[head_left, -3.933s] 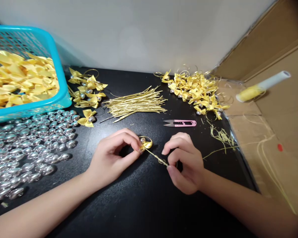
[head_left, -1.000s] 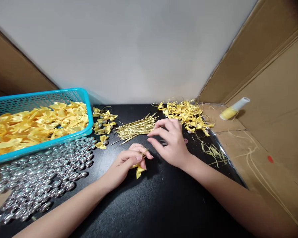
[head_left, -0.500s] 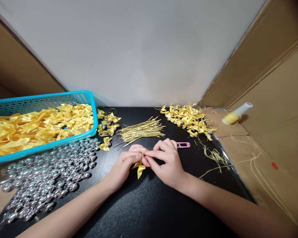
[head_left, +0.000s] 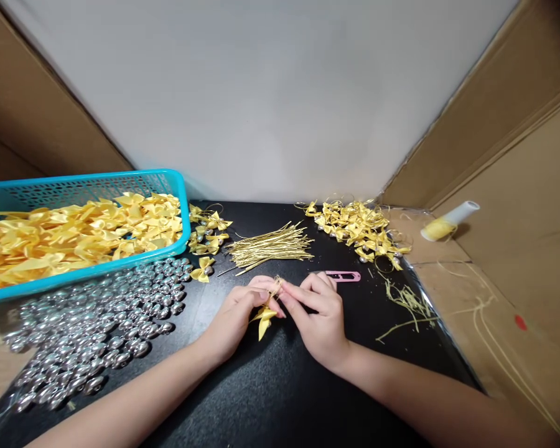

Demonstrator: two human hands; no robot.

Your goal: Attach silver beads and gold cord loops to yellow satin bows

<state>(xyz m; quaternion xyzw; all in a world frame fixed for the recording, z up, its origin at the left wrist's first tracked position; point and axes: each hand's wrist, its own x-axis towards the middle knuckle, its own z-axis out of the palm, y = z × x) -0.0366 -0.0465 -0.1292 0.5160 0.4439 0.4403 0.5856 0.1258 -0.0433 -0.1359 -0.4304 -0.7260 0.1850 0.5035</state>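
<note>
Near the middle of the black table, my left hand (head_left: pixel 237 314) is closed on a yellow ribbon bow (head_left: pixel 264 321) that hangs below its fingers. A thin gold cord (head_left: pixel 276 286) rises in a small loop between both sets of fingertips. With thumb and forefinger, my right hand (head_left: pixel 320 311) pinches this cord just right of the bow. The fingers partly hide the cord and the top of the bow. Just behind my right hand lies a pink thread cutter (head_left: pixel 348 276), partly covered by it. Beyond the hands rests a bundle of gold cords (head_left: pixel 270 247).
At left, a turquoise basket (head_left: pixel 185 218) holds many yellow bows, with silver beads (head_left: pixel 116 330) spread before it. Bows with beads (head_left: pixel 206 269) lie beside the basket. Finished-looking looped bows (head_left: pixel 354 227) are piled back right, near cord scraps (head_left: pixel 408 303) and a white tube (head_left: pixel 452 221).
The gold cord now stands up as a visible loop at the fingertips. Both hands stay close together around the bow, and the whole view has shifted slightly.
</note>
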